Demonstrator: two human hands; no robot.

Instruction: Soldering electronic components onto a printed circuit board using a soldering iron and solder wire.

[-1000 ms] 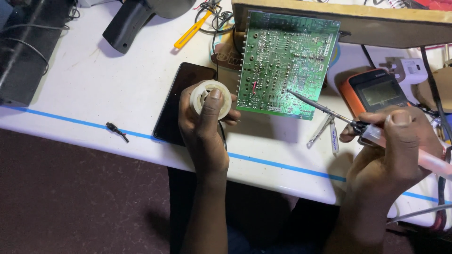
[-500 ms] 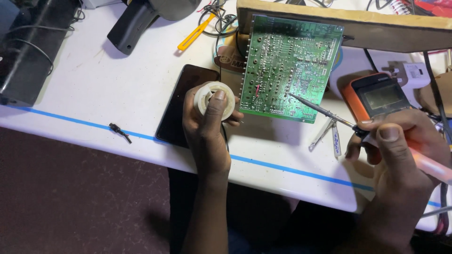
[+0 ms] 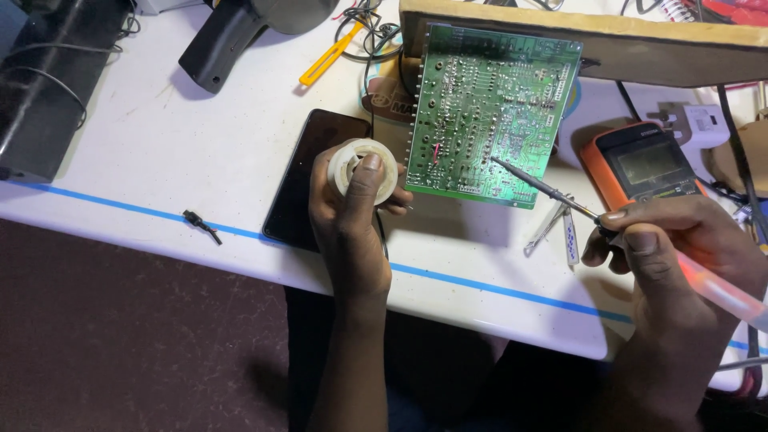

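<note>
A green circuit board (image 3: 490, 112) leans solder-side up against a wooden block (image 3: 592, 36) on the white table (image 3: 160, 152). My left hand (image 3: 352, 216) grips a white spool of solder wire (image 3: 364, 170) just left of the board's lower corner. My right hand (image 3: 672, 256) holds a soldering iron (image 3: 552, 192) with a translucent pink handle; its metal tip touches the board near the lower right.
A black phone (image 3: 300, 180) lies under my left hand. An orange multimeter (image 3: 640, 164) and tweezers (image 3: 552, 224) sit to the right. A black tool (image 3: 232, 36), a yellow-handled tool (image 3: 330, 56), cables and a small black part (image 3: 200, 224) lie around. Blue tape runs along the table's front edge.
The view has shifted slightly. The iron tip stays on the board, and my left hand with the spool has stayed beside the board.
</note>
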